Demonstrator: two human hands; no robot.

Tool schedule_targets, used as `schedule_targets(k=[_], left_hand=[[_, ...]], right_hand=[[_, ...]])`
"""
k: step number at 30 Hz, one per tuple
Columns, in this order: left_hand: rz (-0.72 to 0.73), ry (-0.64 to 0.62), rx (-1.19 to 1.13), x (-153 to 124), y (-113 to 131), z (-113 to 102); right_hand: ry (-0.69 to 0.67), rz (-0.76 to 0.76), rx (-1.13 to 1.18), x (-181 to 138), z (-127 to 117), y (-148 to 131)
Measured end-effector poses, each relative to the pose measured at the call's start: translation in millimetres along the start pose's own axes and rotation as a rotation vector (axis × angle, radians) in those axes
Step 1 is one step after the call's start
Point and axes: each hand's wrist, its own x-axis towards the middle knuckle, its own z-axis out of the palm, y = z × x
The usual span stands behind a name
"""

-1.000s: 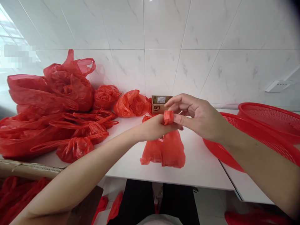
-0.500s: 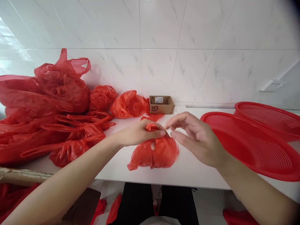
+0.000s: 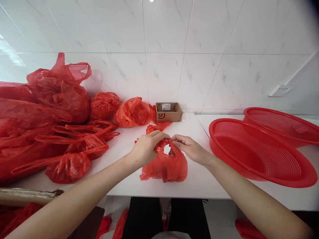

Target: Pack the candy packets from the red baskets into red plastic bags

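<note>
A red plastic bag (image 3: 171,167) hangs bunched over the front of the white table (image 3: 196,189), its body low and a hole showing through near its handles. My left hand (image 3: 149,147) is closed on the top of the bag from the left. From the other side, my right hand (image 3: 190,148) pinches a handle, its fingertips meeting those of the left. What the bag contains is hidden, though darker shapes show faintly through the plastic. More crumpled red plastic (image 3: 158,127) lies just behind my hands.
Several red bags (image 3: 59,96) pile up at the left. A small open cardboard box (image 3: 169,112) stands against the tiled wall. Two red perforated baskets (image 3: 249,149) sit at the right. Below left is a larger carton (image 3: 27,196) with red plastic inside.
My right hand has moved in from the right and taken hold of the bag's handle beside my left hand. The bag's handles are now pulled up with a gap between them.
</note>
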Motion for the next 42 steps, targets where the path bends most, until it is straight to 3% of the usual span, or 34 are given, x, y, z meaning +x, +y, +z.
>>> schedule_targets(k=[4, 7, 12, 16, 18, 20, 23, 25, 31, 42], left_hand=[[-0.086, -0.098, -0.035, -19, -5, -1], [-0.128, -0.119, 0.023, -45, -6, 1], [-0.076, -0.229, -0.052, -73, -2, 7], [-0.3, 0.006, -0.261, -53, -12, 25], [-0.431, 0.119, -0.299, -36, -22, 46], [-0.49, 0.15, -0.268, -22, -33, 71], [-0.529, 0.113, -0.165, -10, -45, 99], [-0.56, 0.054, -0.081, -7, -51, 107], [-0.626, -0.118, 0.108, 5, -67, 105], [-0.648, -0.114, 0.187, 23, -87, 118]], right_hand=[[0.24, -0.032, -0.398, -6, -12, 14], [0.376, 0.109, -0.717, -2, -30, 44], [0.41, 0.257, -0.776, 15, -46, 91], [0.479, 0.262, -0.727, 25, -24, 93], [0.527, 0.263, -0.728, 27, -5, 90], [0.554, 0.269, -0.753, 27, 12, 92], [0.56, 0.298, -0.808, 25, 24, 104], [0.564, 0.331, -0.842, 23, 20, 115], [0.533, 0.385, -0.9, 26, -2, 132], [0.554, 0.48, -0.915, 48, -15, 144]])
